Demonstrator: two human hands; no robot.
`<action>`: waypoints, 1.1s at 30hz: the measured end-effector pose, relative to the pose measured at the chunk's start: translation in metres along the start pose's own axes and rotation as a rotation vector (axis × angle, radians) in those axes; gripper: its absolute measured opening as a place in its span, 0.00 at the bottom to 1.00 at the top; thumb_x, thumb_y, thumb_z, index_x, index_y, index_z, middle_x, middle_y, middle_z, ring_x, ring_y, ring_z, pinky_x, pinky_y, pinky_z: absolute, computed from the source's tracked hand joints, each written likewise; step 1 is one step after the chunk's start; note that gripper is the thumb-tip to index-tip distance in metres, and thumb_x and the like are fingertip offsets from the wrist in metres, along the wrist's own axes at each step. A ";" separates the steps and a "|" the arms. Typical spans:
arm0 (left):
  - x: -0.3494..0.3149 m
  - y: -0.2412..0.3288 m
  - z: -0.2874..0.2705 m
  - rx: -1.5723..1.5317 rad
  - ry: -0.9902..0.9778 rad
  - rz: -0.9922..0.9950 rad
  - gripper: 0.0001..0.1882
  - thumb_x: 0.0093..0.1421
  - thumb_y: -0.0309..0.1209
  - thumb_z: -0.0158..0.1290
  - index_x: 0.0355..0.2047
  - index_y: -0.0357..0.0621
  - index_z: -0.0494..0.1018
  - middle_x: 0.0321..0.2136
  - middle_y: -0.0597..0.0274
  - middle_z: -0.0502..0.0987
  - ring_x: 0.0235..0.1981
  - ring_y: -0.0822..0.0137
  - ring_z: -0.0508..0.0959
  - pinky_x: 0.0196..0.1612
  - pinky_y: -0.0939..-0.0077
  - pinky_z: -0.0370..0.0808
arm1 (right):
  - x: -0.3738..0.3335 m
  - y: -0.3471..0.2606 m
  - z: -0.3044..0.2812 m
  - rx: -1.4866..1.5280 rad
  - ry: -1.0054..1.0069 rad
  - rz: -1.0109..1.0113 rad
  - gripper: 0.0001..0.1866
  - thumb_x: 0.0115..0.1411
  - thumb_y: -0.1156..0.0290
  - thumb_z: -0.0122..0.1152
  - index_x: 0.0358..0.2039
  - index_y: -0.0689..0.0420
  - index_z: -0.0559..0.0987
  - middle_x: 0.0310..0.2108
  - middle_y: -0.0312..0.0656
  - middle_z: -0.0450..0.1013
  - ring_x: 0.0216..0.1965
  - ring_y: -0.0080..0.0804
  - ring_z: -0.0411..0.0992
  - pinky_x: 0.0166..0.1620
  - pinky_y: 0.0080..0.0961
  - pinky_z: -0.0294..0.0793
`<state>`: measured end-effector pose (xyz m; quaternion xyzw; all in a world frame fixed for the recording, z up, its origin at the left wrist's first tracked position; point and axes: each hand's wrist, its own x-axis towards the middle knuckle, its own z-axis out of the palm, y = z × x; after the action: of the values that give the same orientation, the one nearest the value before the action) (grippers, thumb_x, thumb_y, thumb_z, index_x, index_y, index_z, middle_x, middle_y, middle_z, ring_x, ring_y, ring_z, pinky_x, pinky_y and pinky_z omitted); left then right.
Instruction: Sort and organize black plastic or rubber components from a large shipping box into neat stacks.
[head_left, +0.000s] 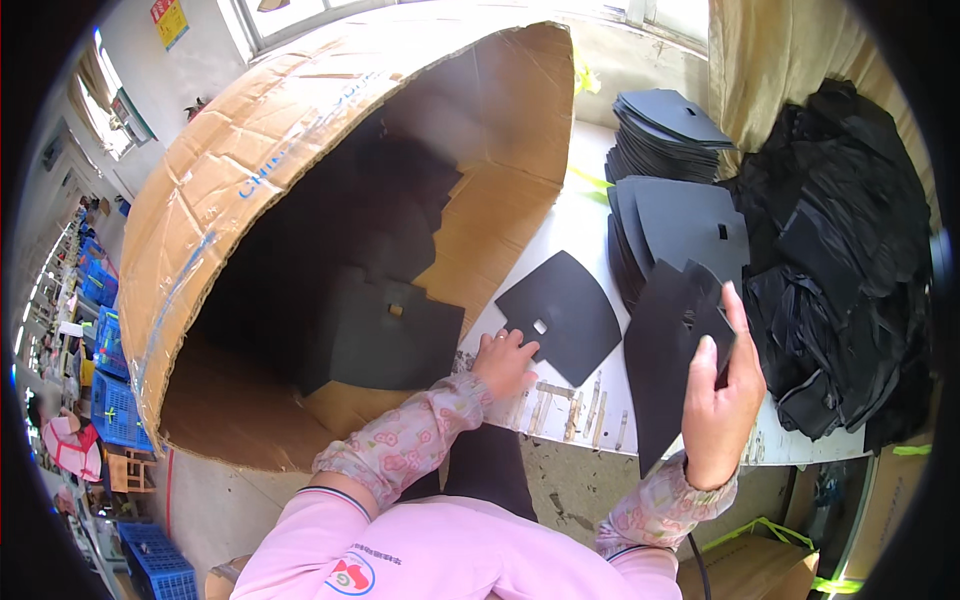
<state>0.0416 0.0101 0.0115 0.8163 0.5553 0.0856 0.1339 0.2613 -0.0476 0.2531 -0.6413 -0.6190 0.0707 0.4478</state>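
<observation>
The left hand (505, 362) has its grip open, spread over the near edge of a black panel (578, 318) lying flat on the white tabletop (556, 232). The right hand (722, 405) has its grip closed on tilted dark sheets (655, 345) beside it. Stacked panels (690, 225) stand behind; a large cardboard box (215, 190) opens at left.

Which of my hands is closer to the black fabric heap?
Right: your right hand is just left of the black fabric heap. Your left hand is farther left, at the edge of the flat black panel.
</observation>
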 end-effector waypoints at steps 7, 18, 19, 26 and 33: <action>-0.019 0.005 0.004 -0.231 -0.164 -0.022 0.27 0.52 0.46 0.59 0.51 0.54 0.71 0.47 0.55 0.69 0.51 0.53 0.68 0.53 0.53 0.60 | 0.002 -0.011 -0.009 0.094 -0.101 -0.089 0.27 0.55 0.82 0.51 0.58 0.59 0.69 0.45 0.48 0.75 0.23 0.31 0.69 0.30 0.22 0.68; -0.049 0.001 0.018 -1.567 -0.005 -0.137 0.33 0.61 0.53 0.47 0.59 0.42 0.63 0.61 0.49 0.62 0.62 0.52 0.63 0.63 0.48 0.55 | 0.029 0.041 -0.002 0.494 -0.274 -0.556 0.09 0.51 0.79 0.60 0.34 0.61 0.81 0.33 0.38 0.72 0.39 0.34 0.69 0.46 0.27 0.67; -0.058 0.003 -0.002 -1.826 -0.098 -0.088 0.37 0.63 0.56 0.45 0.59 0.36 0.61 0.59 0.52 0.65 0.61 0.56 0.65 0.63 0.55 0.59 | 0.029 0.052 0.006 0.523 -0.341 -0.512 0.09 0.47 0.80 0.60 0.30 0.59 0.82 0.33 0.39 0.72 0.44 0.37 0.68 0.52 0.32 0.66; -0.082 0.003 -0.044 -2.269 -0.201 -0.152 0.28 0.66 0.44 0.46 0.59 0.38 0.62 0.57 0.53 0.68 0.59 0.57 0.67 0.63 0.57 0.61 | 0.027 0.117 0.077 0.828 -0.681 -0.230 0.11 0.47 0.85 0.60 0.31 0.57 0.82 0.52 0.44 0.70 0.59 0.41 0.63 0.62 0.36 0.58; -0.066 0.024 -0.025 -2.449 -0.019 -0.191 0.20 0.65 0.36 0.50 0.56 0.45 0.65 0.53 0.60 0.72 0.55 0.63 0.72 0.58 0.62 0.68 | -0.062 0.075 0.115 1.311 -0.892 0.166 0.43 0.56 0.70 0.65 0.67 0.56 0.51 0.63 0.45 0.58 0.61 0.36 0.61 0.58 0.29 0.63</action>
<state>0.0312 -0.0559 0.0437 0.1085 0.1649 0.5344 0.8218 0.2279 -0.0321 0.1071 -0.2028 -0.5225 0.7034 0.4372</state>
